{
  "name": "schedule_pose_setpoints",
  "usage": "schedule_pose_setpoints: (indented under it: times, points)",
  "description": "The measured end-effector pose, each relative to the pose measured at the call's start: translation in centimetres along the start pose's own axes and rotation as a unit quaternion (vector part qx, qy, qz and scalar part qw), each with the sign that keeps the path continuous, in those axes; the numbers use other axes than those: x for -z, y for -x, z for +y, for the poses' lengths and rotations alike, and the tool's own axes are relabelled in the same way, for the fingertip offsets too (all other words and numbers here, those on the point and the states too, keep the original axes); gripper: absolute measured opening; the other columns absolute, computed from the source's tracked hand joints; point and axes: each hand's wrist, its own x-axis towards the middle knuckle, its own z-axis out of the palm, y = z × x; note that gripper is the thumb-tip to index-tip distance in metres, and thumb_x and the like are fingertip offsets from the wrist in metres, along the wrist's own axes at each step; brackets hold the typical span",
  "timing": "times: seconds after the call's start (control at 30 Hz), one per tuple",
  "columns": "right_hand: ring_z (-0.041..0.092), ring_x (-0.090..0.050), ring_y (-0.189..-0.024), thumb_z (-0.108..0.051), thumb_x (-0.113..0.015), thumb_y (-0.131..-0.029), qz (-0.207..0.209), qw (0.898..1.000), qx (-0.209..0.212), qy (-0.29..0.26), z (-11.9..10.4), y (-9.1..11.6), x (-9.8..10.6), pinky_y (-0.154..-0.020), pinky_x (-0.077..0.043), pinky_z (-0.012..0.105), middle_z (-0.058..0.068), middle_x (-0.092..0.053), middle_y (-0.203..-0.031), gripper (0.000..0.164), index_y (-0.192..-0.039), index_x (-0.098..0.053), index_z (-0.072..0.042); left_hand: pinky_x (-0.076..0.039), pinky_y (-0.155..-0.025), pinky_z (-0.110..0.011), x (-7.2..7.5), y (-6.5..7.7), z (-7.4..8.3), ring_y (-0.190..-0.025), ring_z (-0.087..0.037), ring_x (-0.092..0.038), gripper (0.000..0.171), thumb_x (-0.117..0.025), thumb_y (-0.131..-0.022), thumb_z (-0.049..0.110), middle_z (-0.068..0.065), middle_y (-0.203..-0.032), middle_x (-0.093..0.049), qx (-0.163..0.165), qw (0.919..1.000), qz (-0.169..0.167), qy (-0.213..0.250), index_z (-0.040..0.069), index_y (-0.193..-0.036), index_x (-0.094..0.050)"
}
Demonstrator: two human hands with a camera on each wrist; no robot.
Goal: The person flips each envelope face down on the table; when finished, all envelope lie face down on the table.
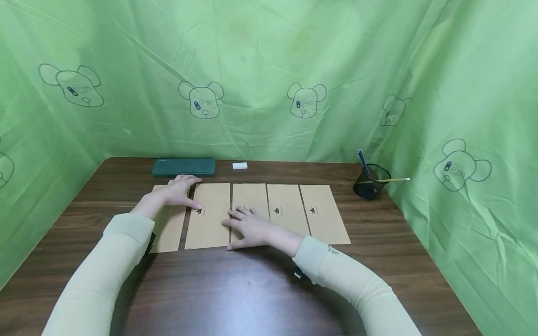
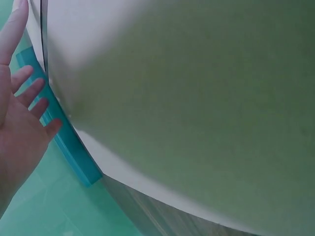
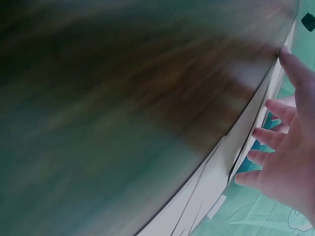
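Observation:
Several flat tan kraft-paper booklets with small black crown prints lie side by side on the table. My left hand (image 1: 174,192) spreads over the top of the leftmost booklet (image 1: 168,233), its thumb reaching the left part of the second booklet (image 1: 208,233). In the left wrist view, that hand's fingers (image 2: 37,91) are extended and apart. My right hand (image 1: 252,228) lies palm down, fingers spread, across the second booklet and the third booklet (image 1: 250,193), partly hiding the third. Its thumb is at their near edge. The right wrist view shows its fingers (image 3: 268,137) extended too.
A dark green case (image 1: 184,167) lies behind the left booklets, with a white eraser (image 1: 239,165) to its right. At the right stands a black mesh pen holder (image 1: 367,190) with blue pens and a pencil (image 1: 392,179). Green curtains (image 1: 260,56) surround the brown table (image 1: 391,261).

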Motion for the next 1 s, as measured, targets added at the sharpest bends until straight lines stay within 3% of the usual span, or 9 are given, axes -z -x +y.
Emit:
schedule_pose_setpoints:
  times: [0.2, 0.4, 1.0]
  points:
    - [0.033, -0.018, -0.143, -0.068, -0.051, -0.083, -0.002, 1.0, 0.003, 0.007, 0.0, -0.1, 0.0, -0.11, -0.021, 0.057, 0.006, -0.025, -0.155, 0.075, -0.145, -0.036, -0.029, -0.025, -0.098, -0.064, 0.0, -0.2, -0.3, -0.13, -0.045, -0.027, 0.1, -0.077, -0.065, 0.059, -0.024, -0.143, -0.035, 0.021, 0.9998, -0.002, -0.006, 0.001, -0.139, -0.042]
    - [0.033, -0.02, -0.142, -0.068, -0.052, -0.082, 0.005, 1.0, 0.004, 0.016, -0.1, -0.2, 0.1, -0.109, -0.023, 0.058, 0.008, -0.029, -0.153, 0.074, -0.143, -0.038, -0.028, -0.028, -0.094, -0.063, 0.0, -0.3, -0.3, -0.126, -0.045, -0.03, 0.093, -0.079, -0.066, 0.055, -0.025, -0.139, -0.039, 0.018, 0.9997, 0.018, 0.007, 0.0, -0.134, -0.048]
    - [0.034, -0.023, -0.141, -0.067, -0.053, -0.083, 0.007, 1.0, -0.003, -0.003, -0.2, -0.1, -0.4, -0.109, -0.026, 0.057, 0.007, -0.026, -0.155, 0.074, -0.144, -0.037, -0.028, -0.025, -0.098, -0.064, -0.1, -1.0, -0.8, -0.122, -0.043, -0.032, 0.072, -0.08, -0.071, 0.043, -0.024, -0.133, -0.042, 0.057, 0.9969, 0.015, 0.051, 0.001, -0.124, -0.056]
